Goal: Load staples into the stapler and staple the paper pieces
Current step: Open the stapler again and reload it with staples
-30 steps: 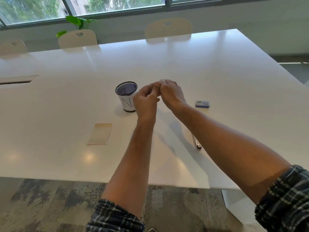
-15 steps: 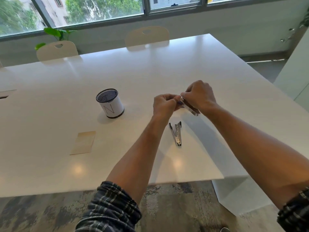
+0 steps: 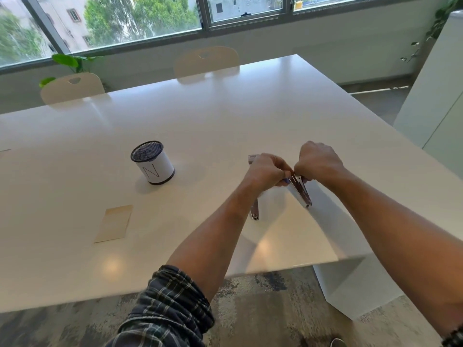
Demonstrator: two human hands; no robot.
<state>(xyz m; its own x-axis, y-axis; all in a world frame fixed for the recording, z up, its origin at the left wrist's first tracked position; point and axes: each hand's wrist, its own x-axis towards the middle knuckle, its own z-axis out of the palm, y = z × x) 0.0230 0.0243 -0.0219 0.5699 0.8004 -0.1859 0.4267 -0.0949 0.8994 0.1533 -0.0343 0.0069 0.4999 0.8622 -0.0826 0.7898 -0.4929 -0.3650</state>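
My left hand (image 3: 268, 170) and my right hand (image 3: 319, 162) meet above the table and both pinch the upper end of a long silver metal piece (image 3: 302, 192), which slants down to the right. I cannot tell whether it is a stapler part or a staple strip. A small bluish bit shows at my left fingertips. A slim metal stapler (image 3: 255, 213) lies on the table, mostly hidden by my left forearm. The small staple box (image 3: 252, 158) peeks out behind my left hand. A tan paper piece (image 3: 114, 223) lies flat at the left.
A mesh pen cup (image 3: 153, 162) marked with an N stands left of my hands. The white table (image 3: 225, 126) has its near edge close to my elbows and its right corner below my right forearm. Two chairs (image 3: 205, 60) stand at the far side.
The view has shifted to the right, so everything sits further left in frame. My hands have gone from pinched together near the cup to holding the long metal piece near the stapler.
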